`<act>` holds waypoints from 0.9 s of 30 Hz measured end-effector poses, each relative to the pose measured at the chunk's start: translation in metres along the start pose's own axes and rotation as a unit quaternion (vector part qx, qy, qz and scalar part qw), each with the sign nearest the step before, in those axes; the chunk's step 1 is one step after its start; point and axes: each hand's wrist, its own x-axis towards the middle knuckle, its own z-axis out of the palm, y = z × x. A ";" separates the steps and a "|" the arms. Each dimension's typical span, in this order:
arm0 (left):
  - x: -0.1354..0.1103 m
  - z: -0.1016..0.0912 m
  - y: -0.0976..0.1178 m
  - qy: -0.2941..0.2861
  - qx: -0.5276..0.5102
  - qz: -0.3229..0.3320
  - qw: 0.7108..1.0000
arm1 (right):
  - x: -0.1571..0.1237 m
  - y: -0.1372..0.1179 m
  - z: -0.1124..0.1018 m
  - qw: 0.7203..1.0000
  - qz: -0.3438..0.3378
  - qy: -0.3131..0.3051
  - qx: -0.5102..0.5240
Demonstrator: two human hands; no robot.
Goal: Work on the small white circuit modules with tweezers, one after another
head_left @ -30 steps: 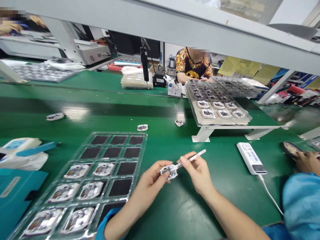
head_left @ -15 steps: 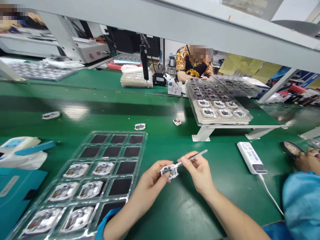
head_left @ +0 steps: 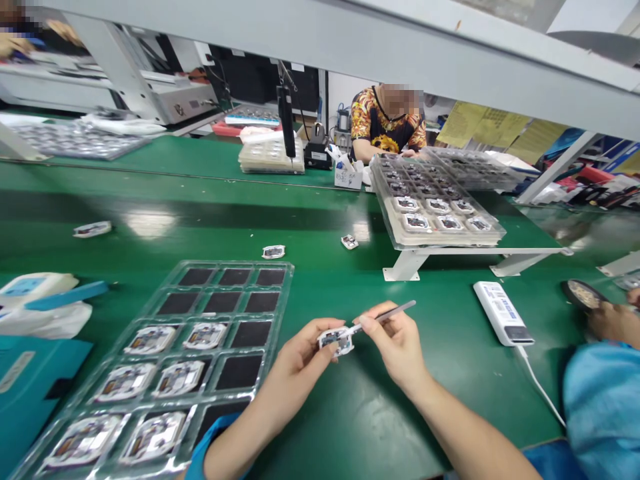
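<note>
My left hand [head_left: 305, 353] pinches a small white-framed electronic module [head_left: 344, 343] between thumb and fingers, its circuit side facing up. My right hand [head_left: 395, 340] is closed round a slim grey stick-like tool [head_left: 400, 309], held like a pen. The tool's lower end reaches the module's upper right edge; whether it touches is too small to tell. To the left lies a clear compartment tray [head_left: 291, 280] with dark pads. Several larger white-framed modules [head_left: 180, 377] sit in its left and middle columns.
Loose modules [head_left: 274, 252] lie beyond the tray. Stacked trays [head_left: 440, 200] rest on a raised green shelf at right. A white power strip [head_left: 503, 313] with a cable lies right of my hands. A co-worker's blue sleeve [head_left: 603, 400] is at far right; another person [head_left: 387, 127] sits opposite.
The view has shifted slightly, so the tray and loose parts appear a little further left. Both hands keep their hold on the module and the tool, with hardly any movement.
</note>
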 end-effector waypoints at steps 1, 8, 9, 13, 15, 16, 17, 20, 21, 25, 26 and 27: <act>0.000 0.001 0.000 0.004 -0.002 -0.003 1.000 | -0.001 0.000 0.000 1.000 -0.002 0.002 -0.002; 0.000 0.007 -0.006 0.051 -0.005 -0.002 0.999 | -0.009 0.002 0.005 0.999 -0.039 0.017 -0.020; 0.001 0.007 -0.007 0.056 -0.004 -0.002 0.998 | -0.010 0.002 0.005 0.999 -0.045 0.015 -0.023; 0.002 0.008 -0.007 0.066 -0.003 0.000 0.998 | -0.013 0.002 0.006 0.995 -0.094 -0.005 -0.043; 0.003 0.009 -0.006 0.068 -0.003 -0.002 0.998 | -0.013 0.001 0.006 0.990 -0.130 -0.013 -0.057; 0.003 0.009 -0.006 0.069 -0.004 -0.004 0.998 | -0.014 0.000 0.006 0.987 -0.146 -0.015 -0.063; 0.003 0.009 -0.005 0.070 -0.006 -0.006 0.997 | -0.014 -0.001 0.006 0.985 -0.159 -0.018 -0.068; 0.004 0.009 -0.005 0.074 -0.015 -0.009 0.997 | -0.014 -0.003 0.006 0.981 -0.178 -0.022 -0.079; 0.004 0.009 -0.005 0.076 -0.018 -0.009 0.997 | -0.014 -0.004 0.005 0.980 -0.179 -0.022 -0.080; 0.002 0.008 -0.005 0.070 -0.028 -0.016 0.997 | -0.012 -0.004 0.001 0.986 -0.160 -0.007 -0.050; 0.002 0.007 -0.006 0.065 -0.031 -0.021 0.997 | -0.011 -0.004 0.001 0.989 -0.146 -0.001 -0.034; 0.001 0.007 -0.006 0.062 -0.034 -0.028 0.997 | -0.010 -0.004 0.001 0.991 -0.129 0.004 -0.018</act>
